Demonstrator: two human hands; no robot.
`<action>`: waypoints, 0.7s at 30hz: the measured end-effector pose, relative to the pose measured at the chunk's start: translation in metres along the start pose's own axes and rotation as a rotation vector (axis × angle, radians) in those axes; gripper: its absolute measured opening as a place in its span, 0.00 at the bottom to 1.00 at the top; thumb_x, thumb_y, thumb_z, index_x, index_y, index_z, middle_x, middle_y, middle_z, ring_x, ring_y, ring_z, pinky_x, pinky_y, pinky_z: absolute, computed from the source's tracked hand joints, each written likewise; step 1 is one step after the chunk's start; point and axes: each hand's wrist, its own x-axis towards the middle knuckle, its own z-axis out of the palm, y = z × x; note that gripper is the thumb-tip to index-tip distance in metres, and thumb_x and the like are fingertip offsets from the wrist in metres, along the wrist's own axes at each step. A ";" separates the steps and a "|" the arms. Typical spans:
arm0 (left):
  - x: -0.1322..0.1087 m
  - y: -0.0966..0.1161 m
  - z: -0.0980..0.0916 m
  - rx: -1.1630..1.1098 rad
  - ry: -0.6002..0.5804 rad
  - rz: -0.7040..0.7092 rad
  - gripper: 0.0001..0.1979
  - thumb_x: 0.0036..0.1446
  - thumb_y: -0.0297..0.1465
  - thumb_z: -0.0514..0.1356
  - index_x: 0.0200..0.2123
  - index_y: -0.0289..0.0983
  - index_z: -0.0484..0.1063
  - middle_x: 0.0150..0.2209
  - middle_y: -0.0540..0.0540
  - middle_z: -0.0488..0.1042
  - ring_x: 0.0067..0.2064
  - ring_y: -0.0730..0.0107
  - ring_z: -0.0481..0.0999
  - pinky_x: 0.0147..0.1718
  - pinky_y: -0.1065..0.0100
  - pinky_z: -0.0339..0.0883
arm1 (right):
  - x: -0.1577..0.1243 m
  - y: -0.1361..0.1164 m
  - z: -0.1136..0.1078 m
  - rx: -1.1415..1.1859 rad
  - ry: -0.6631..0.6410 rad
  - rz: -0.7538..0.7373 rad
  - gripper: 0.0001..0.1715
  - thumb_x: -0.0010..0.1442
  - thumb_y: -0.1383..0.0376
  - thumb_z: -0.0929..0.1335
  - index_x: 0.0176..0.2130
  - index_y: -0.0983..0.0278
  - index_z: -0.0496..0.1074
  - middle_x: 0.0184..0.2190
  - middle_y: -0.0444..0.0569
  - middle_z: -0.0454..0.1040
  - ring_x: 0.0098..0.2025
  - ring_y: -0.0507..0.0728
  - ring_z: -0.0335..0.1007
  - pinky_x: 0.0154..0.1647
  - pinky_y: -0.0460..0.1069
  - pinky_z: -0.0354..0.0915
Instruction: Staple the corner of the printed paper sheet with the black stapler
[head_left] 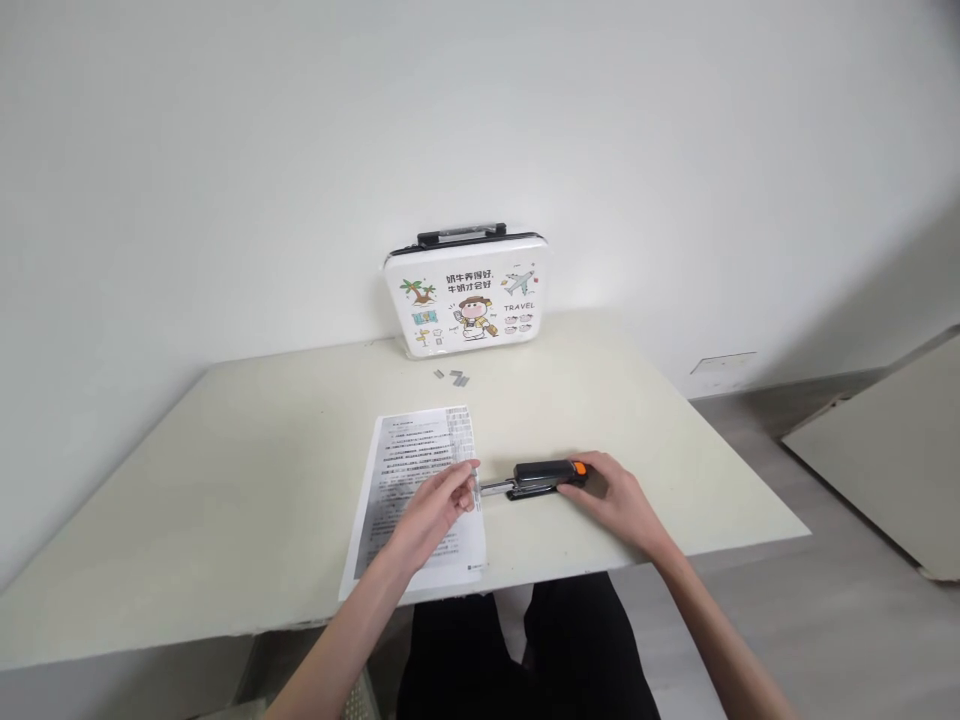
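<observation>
A black stapler (541, 474) with an orange end lies on the right side of the table, next to a printed sheet of paper (405, 450). From its left end a metal staple tray (495, 488) sticks out. My right hand (611, 500) is closed around the stapler's orange end. Above the paper's right edge, my left hand (439, 510) has its fingers drawn together in a pinch at the tip of the tray. What those fingers hold, if anything, is too small to tell.
Several small grey strips of staples (459, 379) lie behind the paper. A white case (469, 300) with cartoon prints and a black handle leans against the wall. The table's (247, 480) front edge runs just above my legs.
</observation>
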 end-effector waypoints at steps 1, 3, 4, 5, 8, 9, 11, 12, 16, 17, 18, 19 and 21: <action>0.001 -0.001 0.000 -0.002 -0.006 0.005 0.16 0.64 0.41 0.67 0.48 0.37 0.80 0.36 0.49 0.68 0.32 0.76 0.62 0.37 0.68 0.62 | 0.000 -0.001 0.000 0.000 -0.001 0.000 0.20 0.62 0.49 0.73 0.51 0.53 0.74 0.52 0.48 0.78 0.54 0.64 0.74 0.58 0.61 0.68; 0.002 -0.002 0.001 0.004 -0.009 0.009 0.15 0.64 0.41 0.67 0.48 0.37 0.80 0.36 0.49 0.67 0.32 0.76 0.62 0.37 0.67 0.63 | 0.000 -0.002 -0.001 0.001 -0.001 -0.005 0.20 0.62 0.49 0.73 0.51 0.54 0.74 0.52 0.48 0.78 0.54 0.64 0.73 0.58 0.61 0.68; 0.002 -0.003 0.002 0.012 -0.007 0.010 0.15 0.64 0.41 0.67 0.47 0.36 0.80 0.36 0.48 0.68 0.32 0.76 0.62 0.37 0.67 0.63 | 0.000 -0.002 -0.001 0.001 -0.001 -0.008 0.20 0.63 0.49 0.72 0.51 0.54 0.74 0.52 0.49 0.78 0.55 0.64 0.73 0.58 0.61 0.68; 0.003 -0.004 0.003 0.023 -0.002 0.012 0.15 0.63 0.41 0.67 0.45 0.36 0.80 0.36 0.49 0.68 0.31 0.76 0.62 0.37 0.67 0.64 | 0.000 -0.002 -0.001 0.000 0.000 -0.010 0.20 0.63 0.49 0.72 0.51 0.54 0.74 0.52 0.49 0.78 0.55 0.64 0.73 0.58 0.61 0.68; 0.003 -0.005 0.006 0.095 0.007 0.025 0.16 0.64 0.43 0.65 0.44 0.36 0.79 0.35 0.49 0.68 0.31 0.75 0.63 0.37 0.66 0.64 | 0.000 -0.001 -0.001 0.001 0.000 -0.017 0.21 0.63 0.49 0.72 0.51 0.54 0.74 0.52 0.49 0.78 0.55 0.65 0.73 0.57 0.61 0.69; 0.002 -0.005 0.006 0.151 0.013 0.034 0.16 0.65 0.44 0.64 0.45 0.37 0.78 0.35 0.48 0.69 0.31 0.74 0.64 0.37 0.66 0.65 | 0.000 0.000 -0.001 0.000 0.002 -0.020 0.21 0.63 0.49 0.72 0.51 0.54 0.74 0.52 0.49 0.78 0.55 0.65 0.73 0.57 0.61 0.69; 0.001 -0.005 0.007 0.329 0.027 0.063 0.18 0.67 0.45 0.61 0.47 0.37 0.77 0.37 0.47 0.72 0.32 0.72 0.67 0.39 0.64 0.66 | 0.000 0.000 0.000 -0.004 0.006 -0.024 0.21 0.63 0.48 0.72 0.51 0.54 0.75 0.52 0.49 0.78 0.55 0.65 0.74 0.57 0.61 0.69; 0.000 -0.005 0.007 0.435 0.031 0.084 0.18 0.68 0.46 0.59 0.49 0.38 0.76 0.38 0.46 0.74 0.33 0.71 0.69 0.39 0.64 0.66 | 0.000 0.000 0.000 -0.007 0.009 -0.025 0.21 0.63 0.48 0.72 0.51 0.54 0.75 0.52 0.49 0.78 0.55 0.65 0.74 0.57 0.61 0.69; -0.001 -0.010 0.007 0.725 0.006 0.181 0.17 0.71 0.45 0.55 0.53 0.41 0.71 0.40 0.47 0.79 0.34 0.67 0.73 0.40 0.64 0.68 | 0.000 -0.001 -0.001 -0.007 0.007 -0.027 0.21 0.63 0.48 0.72 0.51 0.54 0.75 0.52 0.50 0.78 0.55 0.65 0.74 0.57 0.61 0.70; -0.001 -0.012 0.007 0.763 0.008 0.203 0.16 0.71 0.44 0.54 0.53 0.42 0.70 0.40 0.47 0.80 0.35 0.66 0.74 0.40 0.64 0.68 | 0.000 -0.001 -0.001 -0.008 0.004 -0.026 0.21 0.63 0.48 0.72 0.51 0.54 0.75 0.52 0.49 0.78 0.55 0.65 0.74 0.57 0.61 0.69; -0.001 -0.014 0.007 0.805 0.025 0.231 0.15 0.72 0.44 0.53 0.52 0.42 0.70 0.40 0.47 0.80 0.36 0.65 0.75 0.40 0.63 0.69 | 0.000 -0.001 -0.002 -0.010 0.002 -0.025 0.21 0.63 0.48 0.72 0.52 0.54 0.75 0.52 0.49 0.78 0.55 0.65 0.74 0.57 0.61 0.69; -0.001 -0.016 0.007 0.855 0.055 0.267 0.14 0.72 0.43 0.53 0.51 0.42 0.71 0.40 0.48 0.80 0.37 0.64 0.75 0.41 0.63 0.69 | 0.000 -0.002 -0.002 -0.012 0.000 -0.026 0.21 0.63 0.49 0.72 0.52 0.54 0.74 0.52 0.49 0.78 0.54 0.65 0.74 0.57 0.61 0.69; 0.000 -0.021 0.008 0.966 0.125 0.363 0.12 0.72 0.41 0.54 0.49 0.43 0.74 0.42 0.47 0.79 0.41 0.62 0.76 0.43 0.62 0.69 | 0.000 -0.001 -0.002 -0.014 0.000 -0.029 0.21 0.63 0.49 0.72 0.52 0.54 0.74 0.52 0.49 0.79 0.54 0.65 0.74 0.57 0.61 0.69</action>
